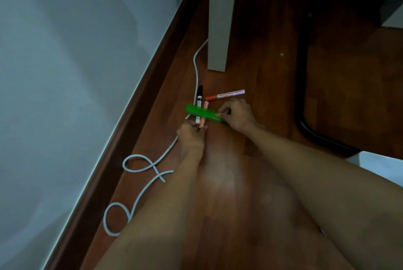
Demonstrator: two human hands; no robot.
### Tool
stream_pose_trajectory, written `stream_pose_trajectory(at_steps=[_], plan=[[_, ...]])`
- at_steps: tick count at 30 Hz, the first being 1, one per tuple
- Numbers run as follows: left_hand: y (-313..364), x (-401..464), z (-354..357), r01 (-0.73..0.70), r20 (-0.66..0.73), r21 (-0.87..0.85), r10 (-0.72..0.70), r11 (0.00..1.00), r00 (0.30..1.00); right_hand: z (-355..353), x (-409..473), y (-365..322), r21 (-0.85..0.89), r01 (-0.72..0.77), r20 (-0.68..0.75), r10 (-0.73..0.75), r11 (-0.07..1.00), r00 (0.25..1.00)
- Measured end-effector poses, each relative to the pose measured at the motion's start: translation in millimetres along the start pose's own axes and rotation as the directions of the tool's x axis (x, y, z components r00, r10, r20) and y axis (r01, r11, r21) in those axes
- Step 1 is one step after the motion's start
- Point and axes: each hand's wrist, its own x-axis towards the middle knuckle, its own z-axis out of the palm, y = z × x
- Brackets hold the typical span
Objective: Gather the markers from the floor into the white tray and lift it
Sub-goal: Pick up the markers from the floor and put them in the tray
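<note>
Fingers of the left hand (pixel 192 136) pinch the near ends of a black marker (pixel 199 99) and an orange marker (pixel 204 114), just right of the white cable (pixel 152 163). Further right of the cable, a green marker (pixel 202 113) lies across both, its right end gripped by the right hand (pixel 236 114). Beyond that hand lies a red-and-pink marker (pixel 225 95).

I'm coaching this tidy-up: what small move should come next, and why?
Probably lift the right hand with the green marker it pinches, since that marker lies across the black marker and orange marker held by the left hand.
</note>
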Motion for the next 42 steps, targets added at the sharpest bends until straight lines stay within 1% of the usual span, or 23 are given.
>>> stream_pose_trajectory(at_steps=[4,7,9,10,13,15,18,20,22,24,28,30,32,34,38,41,42], plan=[[9,-14,-6,0.036,0.048,0.027,-0.038,0.999,0.998,-11,-12,4,0.133,-0.123,0.079,0.114,0.983,0.990],[12,-29,-14,0.128,0.071,0.007,-0.129,0.992,0.989,-26,-27,3,0.232,-0.202,0.105,0.182,0.952,0.978],[18,-37,-18,0.175,0.087,-0.012,-0.174,0.984,0.981,-42,-40,0,0.309,-0.259,0.091,0.242,0.915,0.966],[25,-41,-20,0.176,0.106,-0.008,-0.174,0.984,0.979,-53,-47,0,0.354,-0.290,0.074,0.282,0.889,0.957],[56,-55,-25,0.156,0.136,-0.019,-0.152,0.988,0.979,-93,-68,1,0.468,-0.352,0.020,0.389,0.810,0.921],[81,-67,-23,0.140,0.167,-0.047,-0.130,0.989,0.977,-120,-83,4,0.502,-0.388,0.009,0.444,0.773,0.896],[118,-96,-19,0.123,0.233,-0.051,-0.108,0.991,0.966,-155,-106,8,0.542,-0.410,-0.005,0.491,0.734,0.871],[138,-119,-16,0.119,0.259,-0.083,-0.094,0.989,0.961,-174,-121,11,0.563,-0.412,-0.020,0.511,0.716,0.859],[151,-143,-10,0.123,0.299,-0.107,-0.086,0.987,0.951,-194,-142,16,0.586,-0.418,-0.037,0.538,0.695,0.842],[161,-168,0,0.125,0.338,-0.119,-0.079,0.985,0.938,-214,-166,23,0.576,-0.427,-0.054,0.553,0.697,0.831],[177,-219,22,0.064,0.428,-0.135,0.000,0.989,0.904,-245,-223,51,0.605,-0.445,-0.123,0.630,0.660,0.767],[180,-238,29,0.040,0.457,-0.132,0.025,0.990,0.889,-249,-248,59,0.657,-0.434,-0.133,0.662,0.616,0.738],[181,-260,38,0.037,0.497,-0.107,0.022,0.994,0.868,-250,-276,68,0.687,-0.443,-0.154,0.711,0.576,0.686],[176,-278,44,0.023,0.519,-0.085,0.024,0.996,0.854,-247,-298,73,0.703,-0.442,-0.165,0.732,0.557,0.661],[165,-315,55,-0.061,0.583,0.000,0.050,0.998,0.811,-234,-338,73,0.760,-0.420,-0.170,0.777,0.495,0.607],[157,-332,56,-0.102,0.607,0.029,0.063,0.994,0.793,-215,-354,78,0.745,-0.428,-0.217,0.793,0.511,0.569],[155,-337,55,-0.131,0.613,0.044,0.077,0.990,0.786,-209,-360,81,0.739,-0.440,-0.232,0.805,0.511,0.545]])
